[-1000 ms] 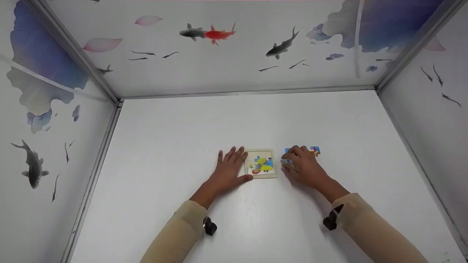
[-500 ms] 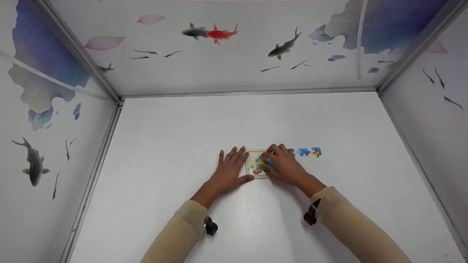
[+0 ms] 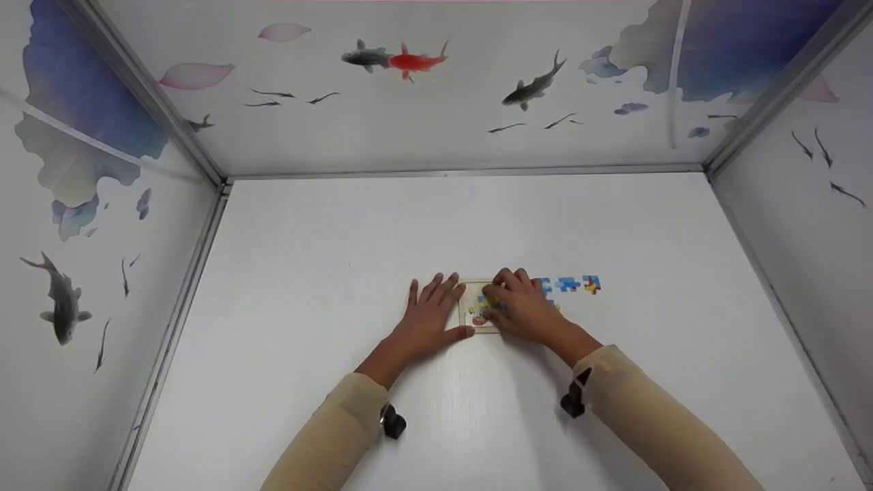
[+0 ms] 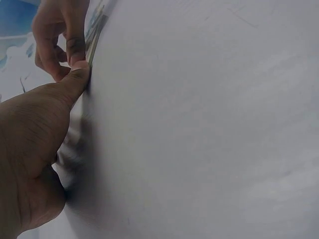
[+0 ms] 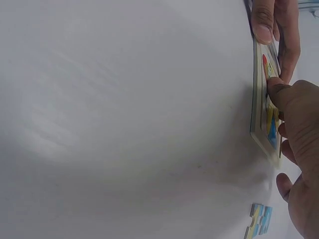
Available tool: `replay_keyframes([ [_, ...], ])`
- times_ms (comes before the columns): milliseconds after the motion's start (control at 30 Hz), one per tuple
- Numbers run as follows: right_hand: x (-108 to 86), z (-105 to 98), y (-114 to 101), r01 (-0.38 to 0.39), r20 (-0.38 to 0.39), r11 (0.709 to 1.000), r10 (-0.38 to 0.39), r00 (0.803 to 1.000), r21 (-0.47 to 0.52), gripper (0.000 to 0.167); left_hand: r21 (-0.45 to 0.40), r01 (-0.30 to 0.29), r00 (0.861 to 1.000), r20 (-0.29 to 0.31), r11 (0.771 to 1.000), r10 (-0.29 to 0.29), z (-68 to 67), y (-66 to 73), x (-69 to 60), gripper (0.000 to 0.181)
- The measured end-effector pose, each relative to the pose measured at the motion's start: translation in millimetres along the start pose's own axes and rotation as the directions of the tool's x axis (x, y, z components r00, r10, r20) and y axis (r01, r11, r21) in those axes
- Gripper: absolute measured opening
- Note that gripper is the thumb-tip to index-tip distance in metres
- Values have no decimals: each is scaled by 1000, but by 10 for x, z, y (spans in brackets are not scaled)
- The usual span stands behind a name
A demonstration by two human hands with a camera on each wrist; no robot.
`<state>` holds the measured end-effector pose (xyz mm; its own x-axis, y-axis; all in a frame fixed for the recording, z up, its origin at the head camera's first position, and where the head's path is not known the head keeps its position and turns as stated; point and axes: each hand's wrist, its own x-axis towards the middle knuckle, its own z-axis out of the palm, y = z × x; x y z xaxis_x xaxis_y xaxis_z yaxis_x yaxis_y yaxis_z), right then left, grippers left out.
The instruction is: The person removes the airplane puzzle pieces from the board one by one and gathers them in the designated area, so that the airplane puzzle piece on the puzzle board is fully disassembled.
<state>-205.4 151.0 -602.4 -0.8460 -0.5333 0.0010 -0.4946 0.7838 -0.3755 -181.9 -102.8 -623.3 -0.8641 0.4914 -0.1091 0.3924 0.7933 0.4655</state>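
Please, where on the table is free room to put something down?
Free: the white table between puzzle frame and back wall; left of the left hand; right of the loose pieces. Crowded: around the frame and loose pieces, with left hand and right hand there.

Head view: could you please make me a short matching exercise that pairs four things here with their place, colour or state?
Column 1
1. Left hand
2. Right hand
3. Loose jigsaw pieces
4. Left sleeve

Column 2
A. Beige
B. Lying on the white table, to the right of the wooden frame
C. Fingers over the partly assembled jigsaw
D. Fingers spread, at the left side of the wooden frame

Right pairs: 1-D, 2-C, 3-B, 4-A
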Motion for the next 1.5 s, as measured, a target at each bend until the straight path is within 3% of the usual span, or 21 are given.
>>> replay_keyframes([
  [433, 24, -3, -7, -45, 11, 998, 45, 999, 35, 38, -3, 5, 1000, 1, 1000, -5, 20, -14, 6, 94],
  [767, 1, -3, -6, -20, -19, 997, 21, 1000, 77, 38, 11, 12, 1000, 11, 1000, -12, -4, 15, -3, 93],
  [1067, -4, -7, -28, 13, -49, 999, -11, 999, 51, 40, 13, 4, 1000, -4, 1000, -4, -9, 25, -5, 93],
  [1500, -5, -1, -20, 10, -26, 1000, -10, 1000, 4, 47, 19, 13, 1000, 6, 1000, -13, -6, 26, 1, 94],
])
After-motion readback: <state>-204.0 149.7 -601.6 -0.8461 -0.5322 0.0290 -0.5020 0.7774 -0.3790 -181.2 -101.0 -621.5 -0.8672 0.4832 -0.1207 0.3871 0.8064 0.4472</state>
